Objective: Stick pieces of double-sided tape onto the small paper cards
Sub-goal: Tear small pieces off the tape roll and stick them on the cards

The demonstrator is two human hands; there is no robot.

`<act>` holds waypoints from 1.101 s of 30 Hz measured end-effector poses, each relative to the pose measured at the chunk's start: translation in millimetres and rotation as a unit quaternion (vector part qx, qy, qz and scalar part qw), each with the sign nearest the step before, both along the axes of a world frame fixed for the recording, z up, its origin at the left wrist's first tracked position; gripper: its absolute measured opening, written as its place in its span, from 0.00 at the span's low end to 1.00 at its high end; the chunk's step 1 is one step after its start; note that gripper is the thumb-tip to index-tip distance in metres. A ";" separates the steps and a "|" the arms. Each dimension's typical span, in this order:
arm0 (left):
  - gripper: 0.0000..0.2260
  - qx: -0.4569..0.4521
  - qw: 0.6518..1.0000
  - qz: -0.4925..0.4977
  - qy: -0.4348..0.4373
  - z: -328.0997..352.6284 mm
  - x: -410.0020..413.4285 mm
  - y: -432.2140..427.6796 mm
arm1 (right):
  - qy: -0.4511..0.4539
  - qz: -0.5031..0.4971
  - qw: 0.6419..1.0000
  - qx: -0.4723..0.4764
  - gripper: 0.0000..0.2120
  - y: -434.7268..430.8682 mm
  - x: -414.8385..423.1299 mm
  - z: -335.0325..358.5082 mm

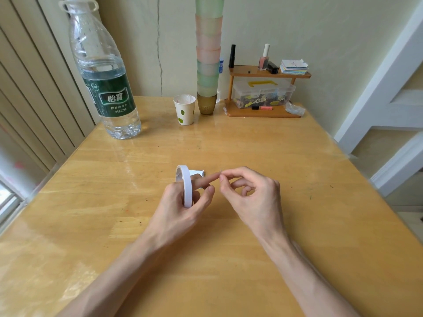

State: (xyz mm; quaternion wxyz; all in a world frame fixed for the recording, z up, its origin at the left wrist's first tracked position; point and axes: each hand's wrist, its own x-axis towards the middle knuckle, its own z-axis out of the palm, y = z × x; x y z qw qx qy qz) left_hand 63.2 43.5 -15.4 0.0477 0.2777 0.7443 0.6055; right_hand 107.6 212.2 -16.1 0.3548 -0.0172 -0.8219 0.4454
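A white roll of double-sided tape stands on edge in my left hand, whose fingers curl round it while the index finger points right through the ring. My right hand pinches thumb and index finger together at the tip of that left index finger, on a tiny, barely visible bit of tape. Small white paper cards lie on the wooden table just behind the roll, partly hidden by it.
At the back stand a large water bottle, a paper cup, a tall stack of plastic cups and a small wooden shelf holding a clear box, nail polish and coloured paper. The table edge drops off at right.
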 end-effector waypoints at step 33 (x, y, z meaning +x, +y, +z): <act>0.05 0.058 0.995 0.087 0.006 3.4 2.8 3.3 | -0.041 0.076 0.988 -0.126 0.03 -5.0 3.5 5.9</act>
